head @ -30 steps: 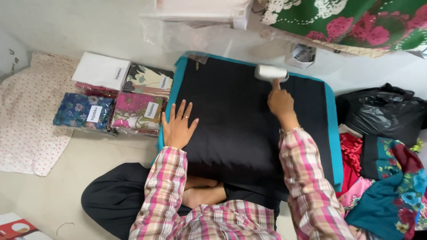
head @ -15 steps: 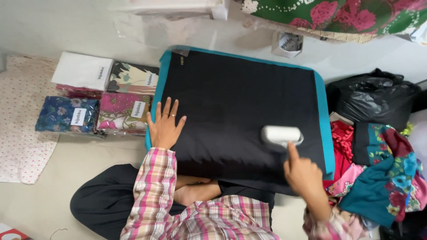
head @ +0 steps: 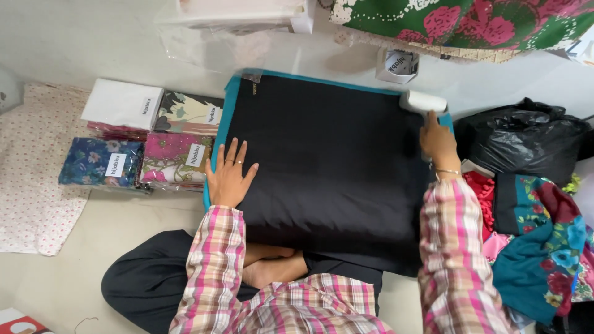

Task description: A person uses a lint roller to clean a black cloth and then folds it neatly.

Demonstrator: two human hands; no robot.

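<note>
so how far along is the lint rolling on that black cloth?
Done: black cloth lies spread flat over the teal board, and no lint shows on it.
In hand: right hand holds the white lint roller at the far right corner; left hand presses the near left edge flat.
Left: can't tell how much is unrolled; the near edge hangs over the lap.

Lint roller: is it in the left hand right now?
No, the right hand holds the lint roller at the black cloth's far corner; the left hand lies flat.
</note>
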